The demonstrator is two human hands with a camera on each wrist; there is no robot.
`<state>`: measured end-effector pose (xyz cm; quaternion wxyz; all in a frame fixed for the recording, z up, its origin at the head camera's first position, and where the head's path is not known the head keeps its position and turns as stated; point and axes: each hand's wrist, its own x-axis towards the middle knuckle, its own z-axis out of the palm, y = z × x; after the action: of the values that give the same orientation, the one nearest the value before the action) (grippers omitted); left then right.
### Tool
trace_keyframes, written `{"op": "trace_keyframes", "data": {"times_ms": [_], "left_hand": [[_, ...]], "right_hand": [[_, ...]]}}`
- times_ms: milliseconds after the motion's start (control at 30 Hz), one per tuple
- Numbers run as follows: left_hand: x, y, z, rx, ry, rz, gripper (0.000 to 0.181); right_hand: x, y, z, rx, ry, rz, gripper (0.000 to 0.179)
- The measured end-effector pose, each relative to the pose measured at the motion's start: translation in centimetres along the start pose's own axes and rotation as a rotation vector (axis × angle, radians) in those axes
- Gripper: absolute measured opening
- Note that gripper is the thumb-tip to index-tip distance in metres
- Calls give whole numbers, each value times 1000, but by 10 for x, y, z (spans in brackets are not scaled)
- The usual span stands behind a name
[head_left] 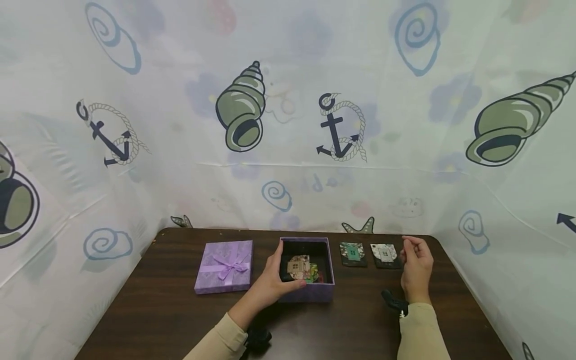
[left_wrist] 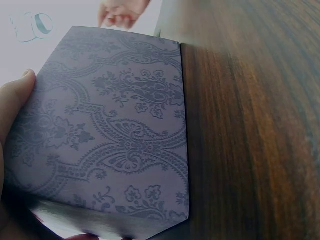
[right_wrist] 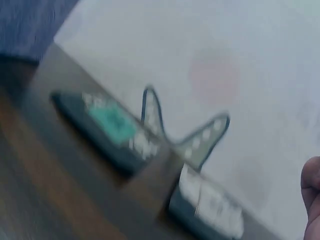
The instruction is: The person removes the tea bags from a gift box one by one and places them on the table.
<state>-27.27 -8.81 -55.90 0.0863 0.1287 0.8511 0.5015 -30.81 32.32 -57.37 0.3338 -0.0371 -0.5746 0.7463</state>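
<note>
My left hand (head_left: 273, 275) grips the left side of an open purple box (head_left: 308, 294), thumb over its front rim. In the left wrist view, the box's patterned wall (left_wrist: 125, 120) fills much of the picture. Inside lie a brown-and-cream printed piece (head_left: 297, 267) and a green-and-yellow one (head_left: 313, 272), partly overlapped. Right of the box lie two flat dark square pieces: one with a teal house-like picture (head_left: 353, 254), one with a white picture (head_left: 384, 254). Close beside the white one, my right hand (head_left: 417, 267) is raised with loosely bent fingers, nothing visible in them.
A purple lid (head_left: 224, 266) with a ribbon bow lies left of the box on the dark wooden table (head_left: 157, 310). Behind the table's far edge hangs a white cloth (head_left: 292, 150) printed with shells and anchors.
</note>
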Motion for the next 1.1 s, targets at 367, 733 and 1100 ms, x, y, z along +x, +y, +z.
{"op": "trace_keyframes", "data": {"times_ms": [367,733,1100], "left_hand": [[0,-3,2,-4,-1,9,135],[1,-3,0,-7,-1,15,133],[1,-1,1,-15,11,11,133]], "right_hand": [[-19,-60,51,-103,-254,-44,30],[-48,-115,102,-246,-734,22,24],[-71,-119,162,-155,-785,427,28]]}}
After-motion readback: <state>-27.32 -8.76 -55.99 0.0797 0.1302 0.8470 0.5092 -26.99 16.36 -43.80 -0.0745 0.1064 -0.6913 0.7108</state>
